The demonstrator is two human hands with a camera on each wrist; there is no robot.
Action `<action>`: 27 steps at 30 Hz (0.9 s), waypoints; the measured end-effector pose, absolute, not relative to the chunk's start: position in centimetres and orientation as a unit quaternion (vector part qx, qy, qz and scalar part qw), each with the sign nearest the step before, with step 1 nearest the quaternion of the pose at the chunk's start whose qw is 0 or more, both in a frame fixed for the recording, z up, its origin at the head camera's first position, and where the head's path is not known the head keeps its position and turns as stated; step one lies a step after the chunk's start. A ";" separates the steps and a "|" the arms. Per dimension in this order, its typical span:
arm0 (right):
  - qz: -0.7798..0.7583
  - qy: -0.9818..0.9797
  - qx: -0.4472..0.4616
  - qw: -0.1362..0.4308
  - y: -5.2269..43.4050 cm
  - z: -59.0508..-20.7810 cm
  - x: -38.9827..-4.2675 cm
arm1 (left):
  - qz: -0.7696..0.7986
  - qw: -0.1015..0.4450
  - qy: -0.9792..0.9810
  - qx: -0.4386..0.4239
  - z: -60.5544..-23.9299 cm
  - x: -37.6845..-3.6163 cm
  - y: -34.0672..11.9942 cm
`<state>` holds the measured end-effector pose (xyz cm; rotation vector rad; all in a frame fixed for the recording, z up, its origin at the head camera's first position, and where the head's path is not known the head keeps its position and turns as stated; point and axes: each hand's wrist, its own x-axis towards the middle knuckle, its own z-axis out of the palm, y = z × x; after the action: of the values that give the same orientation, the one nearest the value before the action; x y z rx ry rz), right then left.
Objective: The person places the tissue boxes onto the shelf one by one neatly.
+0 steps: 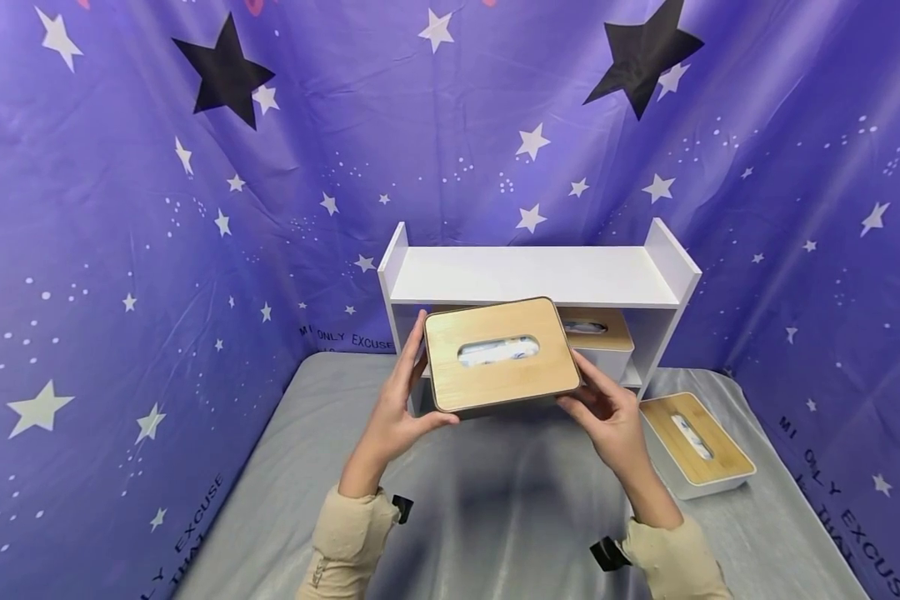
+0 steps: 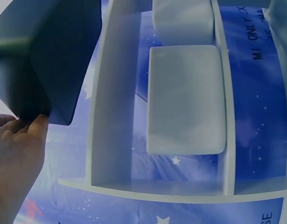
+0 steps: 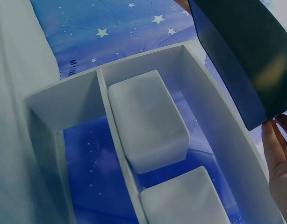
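A starry curtain (image 1: 112, 333) is hanging left of the white shelf (image 1: 532, 275); in front of it, my left hand (image 1: 401, 414) is gripping a wood-topped box (image 1: 502, 381), my right hand (image 1: 609, 417) is grasping its other end; right of the shelf, a white-sided box (image 1: 717, 437) is resting on grey cloth (image 1: 510, 525)

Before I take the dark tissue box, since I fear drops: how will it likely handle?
The dark wood-topped tissue box looks stiff: its edges run straight between left hand and right hand. Its smooth, slightly shiny body could be slippery. Flat faces make rolling unlikely.
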<state>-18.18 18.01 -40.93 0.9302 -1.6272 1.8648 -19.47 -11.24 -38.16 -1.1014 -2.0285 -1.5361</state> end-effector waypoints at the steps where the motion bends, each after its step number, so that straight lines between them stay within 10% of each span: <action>1: 0.681 -0.600 0.339 0.247 18.0 -40.8 -18.2 | -0.544 0.188 -0.718 -0.392 -38.3 -19.7 -11.3; 27: 0.659 -0.627 0.294 0.295 17.1 -36.1 -21.1 | -0.518 0.326 -0.716 -0.336 -34.8 -21.2 -9.8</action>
<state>-21.07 17.11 -36.06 0.7823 -1.6681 1.7524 -21.20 -9.75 -34.82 -0.8810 -1.8777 -1.3567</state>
